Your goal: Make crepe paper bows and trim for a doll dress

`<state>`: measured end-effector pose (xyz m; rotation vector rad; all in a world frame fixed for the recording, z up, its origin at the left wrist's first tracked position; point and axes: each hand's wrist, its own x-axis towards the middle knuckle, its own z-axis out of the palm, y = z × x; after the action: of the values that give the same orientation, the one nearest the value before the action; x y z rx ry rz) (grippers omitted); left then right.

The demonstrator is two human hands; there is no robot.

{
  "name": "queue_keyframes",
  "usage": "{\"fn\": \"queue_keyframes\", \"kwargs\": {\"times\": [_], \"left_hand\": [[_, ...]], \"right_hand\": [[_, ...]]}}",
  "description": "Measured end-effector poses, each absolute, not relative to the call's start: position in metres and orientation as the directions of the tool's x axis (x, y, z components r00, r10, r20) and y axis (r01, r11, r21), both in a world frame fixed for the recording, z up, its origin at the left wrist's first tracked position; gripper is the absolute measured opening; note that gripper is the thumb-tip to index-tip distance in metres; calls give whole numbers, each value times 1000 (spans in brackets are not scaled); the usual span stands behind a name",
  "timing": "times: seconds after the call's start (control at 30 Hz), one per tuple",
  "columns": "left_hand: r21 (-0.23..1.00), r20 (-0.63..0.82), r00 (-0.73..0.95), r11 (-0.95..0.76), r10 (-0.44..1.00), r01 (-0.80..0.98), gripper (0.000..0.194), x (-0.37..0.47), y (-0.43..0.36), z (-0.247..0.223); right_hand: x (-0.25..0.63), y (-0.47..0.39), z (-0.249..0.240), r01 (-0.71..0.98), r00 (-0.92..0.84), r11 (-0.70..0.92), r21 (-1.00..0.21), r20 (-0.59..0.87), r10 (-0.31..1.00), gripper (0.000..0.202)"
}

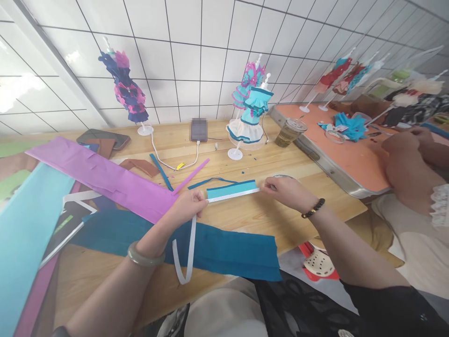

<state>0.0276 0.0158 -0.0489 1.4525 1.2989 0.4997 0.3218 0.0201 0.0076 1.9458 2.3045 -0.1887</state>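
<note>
Stretched between my two hands is a short turquoise strip [231, 188] with a dark teal upper edge and white tape [234, 194] along its lower edge. My left hand [191, 206] pinches its left end, and the tape's loose tail [189, 252] hangs from that hand in a loop. At the other end, the fingers of my right hand [286, 189] are closed on the tip. Beneath my left forearm lies a wide dark teal sheet [231, 248]. A folded purple sheet [105, 175] reaches up to my left wrist.
Small dresses on stands [129, 93] [250, 112] line the tiled wall. A lidded cup [291, 132], a phone [103, 139] and a cabled dark box [199, 129] sit at the back. Light blue sheets [31, 234] cover the left. Another person's arm [403, 159] rests by the orange table [365, 164].
</note>
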Motion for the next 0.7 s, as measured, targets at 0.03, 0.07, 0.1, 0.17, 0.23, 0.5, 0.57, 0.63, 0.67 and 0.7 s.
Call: {"fn": "queue_keyframes", "kwargs": {"times": [0.03,0.07,0.1,0.17,0.23,0.5,0.57,0.63,0.67,0.7], "left_hand": [[891,-325,324,173,889,419,19,28,16,-49],[901,-317,328,174,890,399,18,28,16,-49],[908,-309,330,173,892,383,17,28,16,-50],[918,-289,318,167,903,360,16,30,16,-52],[933,-265,300,165,916,321,18,31,17,-53],[983,-160,273,128,949,131,21,36,16,-52],[982,-178,276,152,945,112,20,36,16,-52],[976,-217,267,201,939,89,20,36,16,-52],[972,-235,261,224,936,72,21,36,16,-51],[968,-250,253,244,935,54,22,35,16,-50]], "right_hand": [[323,22,6,987,-156,148,-59,-181,971,33],[324,24,3,987,-144,127,-101,-191,971,33],[325,25,-1,985,-134,107,-137,-202,970,32],[326,29,-9,981,-111,72,-180,-217,970,31],[327,32,-16,978,-93,49,-201,-213,973,30],[315,24,-37,940,24,-35,-339,-36,999,34],[313,21,-42,932,87,-76,-354,18,996,35],[315,21,-45,927,107,-92,-364,22,994,36],[316,21,-46,924,107,-93,-370,19,994,36],[317,22,-47,922,104,-90,-375,16,994,37]]}}
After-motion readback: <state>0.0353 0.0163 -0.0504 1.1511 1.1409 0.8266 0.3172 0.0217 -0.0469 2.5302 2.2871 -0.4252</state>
